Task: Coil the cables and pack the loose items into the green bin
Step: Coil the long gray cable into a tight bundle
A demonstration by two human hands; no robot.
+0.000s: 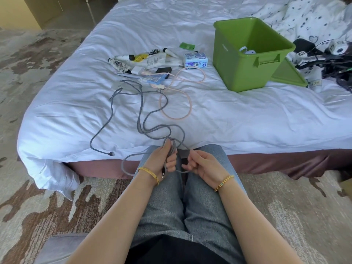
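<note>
While the left hand (165, 161) is gripping grey cable (142, 119) loops, the right hand (202, 163) is pinching it; pink cable (176, 98), small things (152, 60) are waiting outside the green bin (247, 60).

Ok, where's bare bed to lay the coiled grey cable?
Bare sheet lies between the pink cable and the green bin, and along the near bed edge right of the hands. Far sheet beyond the clutter is bare too. Crowded: the left-centre, where the grey cable sprawls.

Bare forearms, gold bracelets (150, 175), grey jeans (167, 206).
</note>
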